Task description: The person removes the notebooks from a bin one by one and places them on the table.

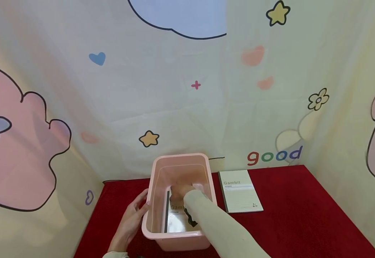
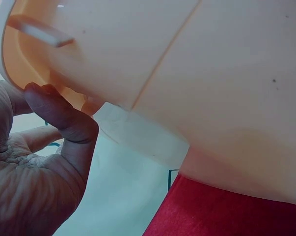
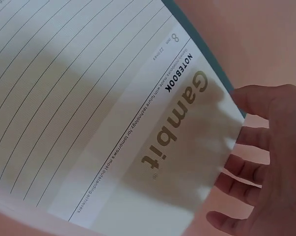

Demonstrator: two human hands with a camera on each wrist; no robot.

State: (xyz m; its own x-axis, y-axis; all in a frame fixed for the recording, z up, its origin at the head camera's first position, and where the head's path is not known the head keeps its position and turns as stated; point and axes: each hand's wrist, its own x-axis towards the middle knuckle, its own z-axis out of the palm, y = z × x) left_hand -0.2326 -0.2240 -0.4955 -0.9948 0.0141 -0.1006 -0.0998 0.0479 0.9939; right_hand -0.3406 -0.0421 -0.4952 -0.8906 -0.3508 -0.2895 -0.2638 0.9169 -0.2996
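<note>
A pink plastic bin (image 1: 181, 243) stands on the red cloth. My left hand (image 1: 132, 215) holds its left rim, the thumb bent against the lip in the left wrist view. Inside the bin lies a pale Gambit notebook (image 1: 175, 222) with a dark spine strip and ruled lines on its cover. My right hand (image 1: 178, 193) reaches down into the bin and grips that notebook's top edge. In the right wrist view the thumb is at the spine corner, and the other fingertips meet the edge, partly hidden beneath it. My right forearm covers part of the notebook in the head view.
A second Gambit notebook (image 1: 241, 193) lies flat on the red cloth (image 1: 284, 208), to the right of the bin. Behind the table hangs a pale curtain (image 1: 174, 100) printed with stars and hearts, and its sides close in at left and right.
</note>
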